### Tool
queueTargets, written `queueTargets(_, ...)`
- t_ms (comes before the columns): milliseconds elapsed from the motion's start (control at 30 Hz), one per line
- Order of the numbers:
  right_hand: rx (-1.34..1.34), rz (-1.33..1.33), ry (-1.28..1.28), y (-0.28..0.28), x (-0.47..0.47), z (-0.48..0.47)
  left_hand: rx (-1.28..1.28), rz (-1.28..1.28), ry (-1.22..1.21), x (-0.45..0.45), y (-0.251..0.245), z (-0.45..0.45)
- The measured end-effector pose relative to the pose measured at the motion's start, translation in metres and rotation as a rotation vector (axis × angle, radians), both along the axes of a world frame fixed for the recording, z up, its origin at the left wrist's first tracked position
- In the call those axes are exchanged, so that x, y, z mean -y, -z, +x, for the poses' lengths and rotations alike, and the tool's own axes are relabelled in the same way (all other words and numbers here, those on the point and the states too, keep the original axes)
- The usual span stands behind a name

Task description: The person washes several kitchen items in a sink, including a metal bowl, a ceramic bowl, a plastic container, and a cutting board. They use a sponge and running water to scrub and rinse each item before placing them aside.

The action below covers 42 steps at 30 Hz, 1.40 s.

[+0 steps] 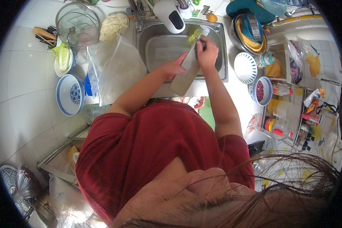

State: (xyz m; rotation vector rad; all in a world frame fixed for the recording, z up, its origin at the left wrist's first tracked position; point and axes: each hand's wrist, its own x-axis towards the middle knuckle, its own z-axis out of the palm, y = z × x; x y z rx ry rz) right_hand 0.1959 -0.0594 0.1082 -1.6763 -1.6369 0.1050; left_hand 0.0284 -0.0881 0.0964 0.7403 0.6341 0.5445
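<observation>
A long, flat, pale grey piece with rounded corners [185,77] slants over the front edge of the stainless-steel sink [159,48]. I cannot tell its material. My left hand [175,68] holds it along its left side, thumb across its face. Near its far end, my right hand [208,54] has its fingers curled around a small dark object [203,45], partly hidden and pressed to the piece. Yellow-green leaves [194,37] lie in the back right of the sink. The white faucet-like fixture [169,17] juts over the basin.
Left of the sink are a clear plastic bag [122,62], a cauliflower [114,25], a glass lid [78,24] and a blue-patterned bowl [71,95]. To the right stand nested basins [249,34], a white colander [245,67] and a bowl of reddish beans [260,91].
</observation>
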Motion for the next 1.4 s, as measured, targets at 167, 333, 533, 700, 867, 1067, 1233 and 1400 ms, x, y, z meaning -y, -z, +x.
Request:
queueTargets(167, -0.039, -0.021, -0.246, -0.008, 0.015, -0.035, -0.003, -0.069, -0.05, -0.025, 0.001, -0.014)
queueTargets(333, -0.272, -0.052, -0.033, -0.01, 0.005, -0.038, -0.114, 0.092, -0.002, -0.031, 0.005, -0.023)
queueTargets(533, -0.544, -0.1, 0.103, 0.017, -0.028, -0.009, -0.135, 0.043, 0.029, -0.027, 0.003, -0.022)
queueTargets(700, -0.396, 0.18, 0.002, 0.015, -0.02, -0.012, 0.076, -0.08, -0.001, -0.023, 0.004, -0.017)
queueTargets(867, -0.25, 0.244, 0.125, 0.017, -0.052, 0.002, 0.426, -0.426, 0.077, -0.009, 0.012, -0.008)
queueTargets(1067, -0.324, -0.052, 0.148, 0.028, -0.023, -0.003, 0.298, -0.528, -0.004, 0.0, 0.044, -0.003)
queueTargets(1233, -0.022, -0.331, -0.094, 0.014, 0.045, -0.049, 0.174, -0.528, -0.13, -0.019, 0.053, -0.009)
queueTargets(1400, -0.162, -0.187, -0.154, 0.033, 0.028, -0.049, 0.137, -0.518, -0.201, -0.014, 0.047, -0.006)
